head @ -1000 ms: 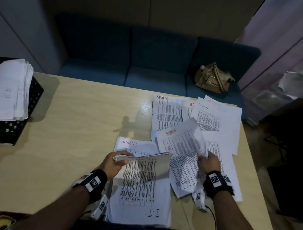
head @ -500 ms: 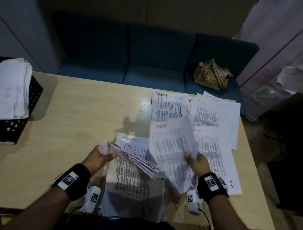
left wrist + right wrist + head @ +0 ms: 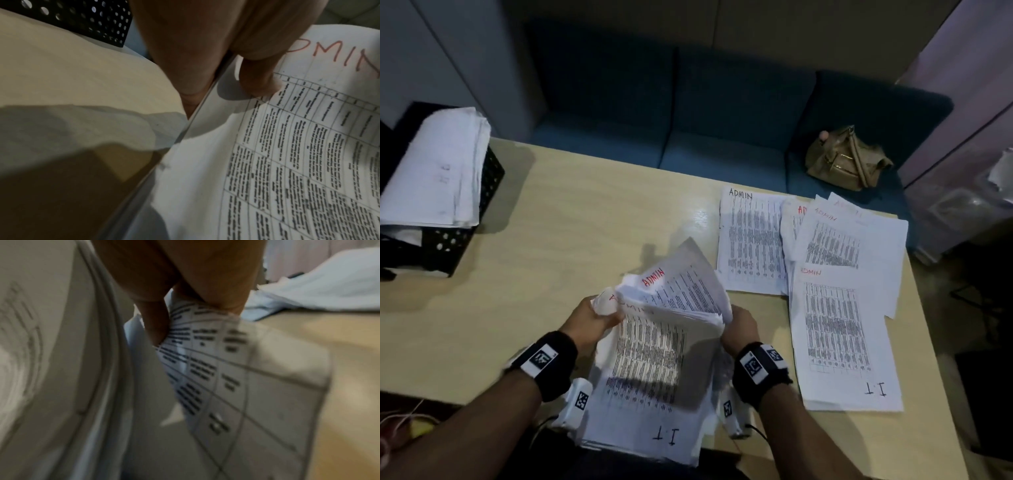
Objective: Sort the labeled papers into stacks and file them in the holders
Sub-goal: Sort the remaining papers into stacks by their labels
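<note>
Paper stack (image 3: pixel 654 342) between both hands' grip

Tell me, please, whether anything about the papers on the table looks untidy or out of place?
Yes. The ADMIN sheets at the table's far right lie fanned and skewed, not squared. The bundle held by the left hand and right hand is splayed and curled.

glossy wood-look table (image 3: pixel 571 246), matt paper sheets (image 3: pixel 753 246)
</note>
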Tool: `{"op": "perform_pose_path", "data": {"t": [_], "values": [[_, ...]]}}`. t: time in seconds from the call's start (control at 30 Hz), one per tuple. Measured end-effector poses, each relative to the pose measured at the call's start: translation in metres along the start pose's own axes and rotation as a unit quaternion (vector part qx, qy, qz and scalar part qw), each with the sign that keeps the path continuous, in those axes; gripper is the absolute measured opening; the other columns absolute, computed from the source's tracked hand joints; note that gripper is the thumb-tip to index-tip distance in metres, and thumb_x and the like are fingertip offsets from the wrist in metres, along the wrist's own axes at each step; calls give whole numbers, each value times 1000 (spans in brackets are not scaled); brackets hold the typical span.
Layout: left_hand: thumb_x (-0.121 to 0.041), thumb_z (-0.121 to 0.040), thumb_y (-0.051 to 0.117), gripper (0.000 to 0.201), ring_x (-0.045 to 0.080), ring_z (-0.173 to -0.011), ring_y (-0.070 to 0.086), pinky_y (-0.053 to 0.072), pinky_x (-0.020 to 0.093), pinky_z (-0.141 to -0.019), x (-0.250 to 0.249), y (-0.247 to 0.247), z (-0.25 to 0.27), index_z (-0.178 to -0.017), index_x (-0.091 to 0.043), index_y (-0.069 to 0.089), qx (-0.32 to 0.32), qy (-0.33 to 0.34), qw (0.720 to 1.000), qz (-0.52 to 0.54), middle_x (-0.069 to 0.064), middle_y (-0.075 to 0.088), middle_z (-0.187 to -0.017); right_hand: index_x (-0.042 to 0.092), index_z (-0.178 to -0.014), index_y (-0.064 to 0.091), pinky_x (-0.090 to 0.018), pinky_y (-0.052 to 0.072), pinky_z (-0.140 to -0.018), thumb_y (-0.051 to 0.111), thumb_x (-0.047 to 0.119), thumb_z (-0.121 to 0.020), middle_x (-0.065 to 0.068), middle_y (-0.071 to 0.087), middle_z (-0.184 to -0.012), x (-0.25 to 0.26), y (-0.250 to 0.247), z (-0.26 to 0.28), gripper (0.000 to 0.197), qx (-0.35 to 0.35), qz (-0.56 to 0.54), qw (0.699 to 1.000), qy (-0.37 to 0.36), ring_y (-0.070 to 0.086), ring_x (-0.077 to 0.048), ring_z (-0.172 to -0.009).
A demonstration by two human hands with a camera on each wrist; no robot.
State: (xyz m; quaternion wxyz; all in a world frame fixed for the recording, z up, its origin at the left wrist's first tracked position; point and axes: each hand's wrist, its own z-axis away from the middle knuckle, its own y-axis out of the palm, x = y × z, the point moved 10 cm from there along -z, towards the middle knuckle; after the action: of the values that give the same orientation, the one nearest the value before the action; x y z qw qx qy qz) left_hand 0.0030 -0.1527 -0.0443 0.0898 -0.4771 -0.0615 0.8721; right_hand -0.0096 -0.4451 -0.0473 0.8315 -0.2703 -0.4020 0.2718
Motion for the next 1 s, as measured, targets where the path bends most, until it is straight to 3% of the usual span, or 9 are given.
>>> {"op": "perform_pose_path", "data": {"t": [0.13,0.23,0.37,0.47,0.63,0.77,0.9,0.93,1.0], "values": [[-1,-86,65,22,17,-77,60,46,24,-69,-7,-8,-3,-108,1,63,-16,7,1000,5,9,67,-90,10,-107,59,-25,41,-67,65,19,-84,-8,67,-96,28,-57,3,25,-76,-13,995,-57,59,-23,-80],[-6,-86,66,25,29,-89,63,49,36,-80,-9,-17,-10,-111,-8,64,-57,7,998,3,12,70,-99,8,-116,54,-33,48,-76,62,10,-86,-15,66,-103,33,-116,-7,31,-154,-8,985,-74,64,-32,-92],[-1,-88,63,27,29,-95,61,44,29,-75,-18,-16,-14,-114,-6,61,-96,9,995,27,8,64,-96,8,-112,62,-31,41,-68,51,0,-83,-25,67,-97,19,-164,-22,32,-238,-3,968,-80,62,-40,-90],[-6,-89,63,46,28,-113,56,40,31,-91,-21,-14,-15,-133,-5,49,-110,4,994,15,4,57,-113,4,-103,65,-33,41,-72,51,4,-88,-26,66,-96,-10,-184,-20,20,-285,-31,958,-24,61,-42,-91],[-18,-93,60,47,29,-119,55,40,37,-102,-6,-14,-21,-138,-10,46,-96,-16,994,-55,9,56,-133,-3,-118,61,-29,43,-79,59,12,-90,-24,65,-109,-78,-212,1,32,-372,-206,903,65,62,-36,-102],[-20,-91,61,39,31,-109,60,46,43,-100,18,-19,-25,-128,-8,55,-108,-58,987,-106,13,63,-125,-2,-117,62,-39,50,-89,64,23,-86,-23,66,-113,-107,-187,-16,39,-292,-196,930,110,63,-36,-103],[-13,-93,59,37,35,-111,58,43,43,-100,22,-17,-28,-127,-3,53,-115,-63,986,-100,17,61,-125,1,-109,61,-23,49,-58,63,24,-90,-14,66,-93,-92,-116,-34,30,-156,-133,970,126,63,-22,-72],[-12,-93,58,37,35,-112,57,42,42,-100,22,-16,-28,-128,-3,53,-114,-65,986,-102,18,61,-126,1,-114,58,-24,53,-60,63,26,-89,-14,65,-100,-87,-94,-39,35,-126,-110,978,128,64,-23,-78],[-11,-94,56,38,34,-115,56,41,42,-102,22,-14,-30,-131,-5,52,-115,-63,986,-104,17,59,-128,2,-134,45,-40,53,-91,68,27,-85,-18,54,-129,-78,-65,-46,59,-96,-55,986,127,58,-32,-112]]}}
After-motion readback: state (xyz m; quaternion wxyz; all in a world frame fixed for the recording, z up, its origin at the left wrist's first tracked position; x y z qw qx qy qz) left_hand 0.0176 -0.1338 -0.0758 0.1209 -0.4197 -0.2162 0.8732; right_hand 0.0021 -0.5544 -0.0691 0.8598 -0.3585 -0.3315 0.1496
